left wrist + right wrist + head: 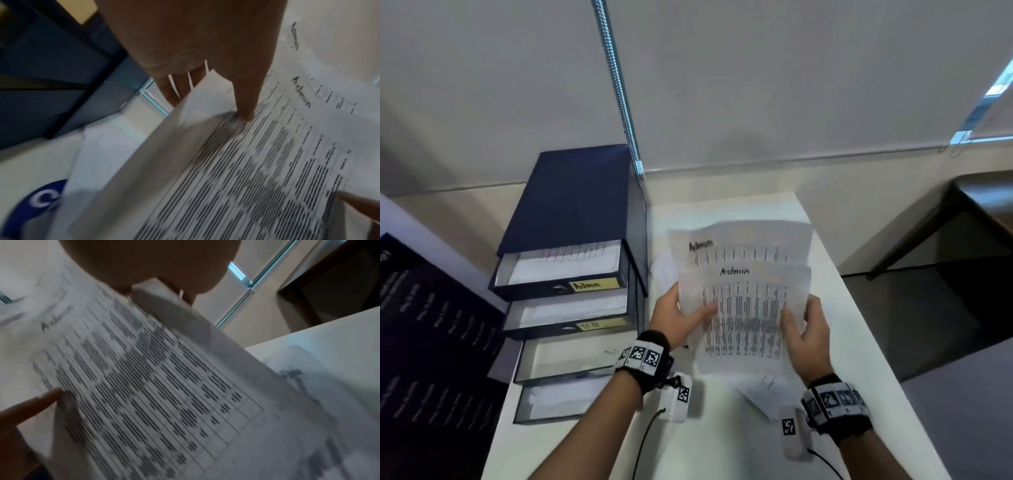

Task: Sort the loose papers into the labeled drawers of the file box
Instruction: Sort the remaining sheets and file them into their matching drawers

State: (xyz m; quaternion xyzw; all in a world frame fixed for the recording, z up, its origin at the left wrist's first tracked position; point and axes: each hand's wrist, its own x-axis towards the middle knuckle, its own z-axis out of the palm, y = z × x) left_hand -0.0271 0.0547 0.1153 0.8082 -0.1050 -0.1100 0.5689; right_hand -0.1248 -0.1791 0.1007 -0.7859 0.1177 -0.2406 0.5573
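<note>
A sheet headed "Admin" (pixel 746 305) (pixel 257 170) (pixel 144 394), printed with a table, is held above the white table. My left hand (pixel 681 317) pinches its left edge, thumb (pixel 245 104) on top and fingers beneath. My right hand (pixel 806 329) pinches its right edge the same way. A second "Admin" sheet (pixel 743 245) lies behind it, partly covered. The dark blue file box (pixel 571 219) stands at the left with several drawers pulled out. Its top drawer (pixel 558 270) bears an "Admin" label (pixel 594 284) and holds papers.
More loose papers (pixel 763 394) lie under the held sheet on the white table (pixel 722 445). A dark board with text (pixel 431 342) leans at the far left. A blind's metal chain (pixel 619 85) hangs behind the box. The table's right edge drops to a dark floor.
</note>
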